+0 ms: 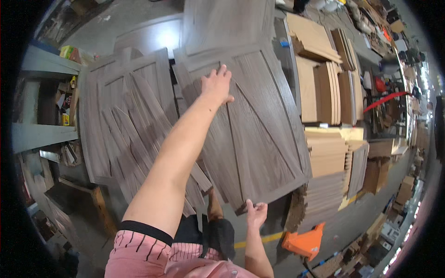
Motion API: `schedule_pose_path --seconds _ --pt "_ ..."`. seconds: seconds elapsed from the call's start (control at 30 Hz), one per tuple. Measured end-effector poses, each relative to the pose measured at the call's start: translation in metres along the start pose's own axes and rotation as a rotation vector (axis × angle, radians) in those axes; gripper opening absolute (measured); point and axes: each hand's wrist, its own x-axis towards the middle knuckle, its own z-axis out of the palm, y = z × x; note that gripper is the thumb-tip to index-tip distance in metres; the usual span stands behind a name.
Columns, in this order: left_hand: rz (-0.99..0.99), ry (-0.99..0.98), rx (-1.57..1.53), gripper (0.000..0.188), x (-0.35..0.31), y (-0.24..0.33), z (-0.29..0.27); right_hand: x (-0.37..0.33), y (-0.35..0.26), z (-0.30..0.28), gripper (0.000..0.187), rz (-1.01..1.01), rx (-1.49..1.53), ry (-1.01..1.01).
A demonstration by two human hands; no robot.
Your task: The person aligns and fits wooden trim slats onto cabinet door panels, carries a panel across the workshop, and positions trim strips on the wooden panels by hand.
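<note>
A large grey wood-grain door panel (273, 134), with a framed border and slanting strips on its face, lies in front of me, slightly right of the middle. My left hand (217, 86) reaches far across it, fingers spread on its upper left part. At the near edge, my right hand (256, 214) holds the panel by its corner, thumb on top; its other fingers are partly hidden. A second grey panel (95, 143) lies to the left, with several long loose strips (139, 111) on and beside it. My left forearm covers some of them.
Farther off lie more grey panels (227, 23). Stacks of tan boards (327, 153) stand on the right. An orange plastic piece (303, 242) is at the lower right, near a yellow floor line (259, 239). A pale blue shelf (44, 136) stands at the left.
</note>
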Motion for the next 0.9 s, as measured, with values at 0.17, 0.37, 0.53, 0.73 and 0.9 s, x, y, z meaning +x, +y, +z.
schedule_pose_path --seconds 0.17,0.37,0.53,0.73,0.9 --pt "-0.003 0.057 0.044 0.096 0.005 -0.008 -0.001 0.004 0.013 0.007 0.082 -0.007 0.009 0.068" --pt "0.022 0.107 0.093 0.09 0.012 -0.004 0.005 0.009 0.008 0.005 0.089 0.394 0.245 -0.024" --pt "0.076 0.206 0.096 0.09 0.026 -0.016 0.023 0.035 -0.035 -0.023 0.082 0.535 0.099 -0.497" --pt "0.096 0.217 0.155 0.094 0.033 -0.019 0.027 0.041 -0.049 -0.027 0.071 0.548 -0.084 -0.513" --pt "0.051 0.166 0.131 0.093 0.019 -0.012 0.021 0.044 -0.038 -0.026 0.071 0.464 -0.04 -0.558"
